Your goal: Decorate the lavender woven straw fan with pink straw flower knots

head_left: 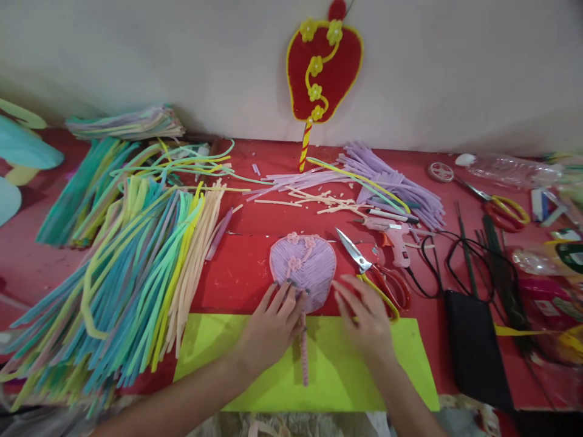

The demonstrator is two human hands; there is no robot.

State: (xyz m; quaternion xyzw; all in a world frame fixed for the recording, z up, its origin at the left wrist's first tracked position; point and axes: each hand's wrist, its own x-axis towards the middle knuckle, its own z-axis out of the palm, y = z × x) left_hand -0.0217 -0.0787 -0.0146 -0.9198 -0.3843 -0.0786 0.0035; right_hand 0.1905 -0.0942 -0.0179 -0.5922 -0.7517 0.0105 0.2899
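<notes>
A small lilac hand fan made of pipe cleaners lies on the table, its pink twisted handle pointing at me. Pink pipe-cleaner flowers curve across its face, and its rim is pink. My left hand rests on the fan's lower left part with the fingers stretched out. Beside the fan's right edge is my right hand, its fingers apart and holding nothing. A lime-green sheet lies under both hands and the handle. Scissors with red and yellow handles lie open just beyond my right hand.
Bundles of coloured pipe cleaners cover the left side; lilac ones lie at the back. A pink glue gun, black phone-like slab and plastic bottle are right. A larger red fan leans against the wall.
</notes>
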